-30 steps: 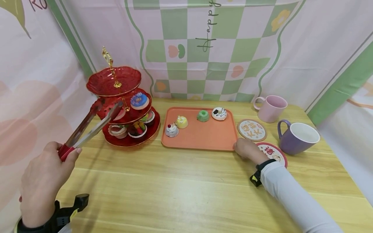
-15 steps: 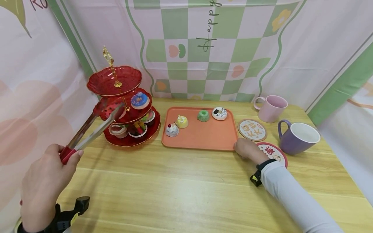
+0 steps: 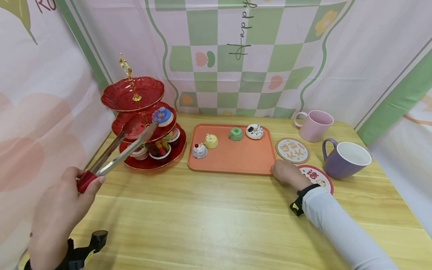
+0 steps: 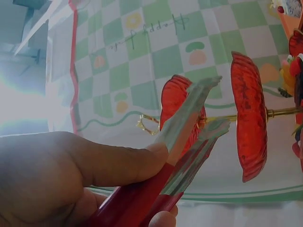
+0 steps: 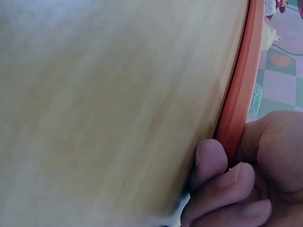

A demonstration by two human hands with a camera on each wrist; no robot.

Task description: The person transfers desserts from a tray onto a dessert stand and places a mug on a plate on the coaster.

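My left hand (image 3: pixel 62 215) holds metal tongs (image 3: pixel 126 152) by their red handles. The tongs' tips stand apart at the middle tier of a red three-tier cake stand (image 3: pixel 116 98). Between the tips, in the head view, is a pink donut (image 3: pixel 136 131); whether they touch it I cannot tell. A blue-topped donut (image 3: pixel 163 116) sits on the same tier, just beyond the right tip. With curled fingers and thumb, my right hand (image 3: pixel 285 173) grips the near right corner of an orange tray (image 3: pixel 233 161), as the right wrist view shows.
On the tray are a small white cake (image 3: pixel 200 151), a yellow cake (image 3: pixel 211 141), a green ring cake (image 3: pixel 235 134) and a white donut (image 3: pixel 254 131). Cupcakes (image 3: pixel 159 150) fill the bottom tier. Two coasters (image 3: pixel 292 150), a pink mug (image 3: pixel 315 125) and a purple mug (image 3: pixel 344 161) stand right.
My left hand has moved right with the tongs. Their tips have shifted right along the middle tier, and now lie either side of the pink donut. My right hand stays at the tray corner.
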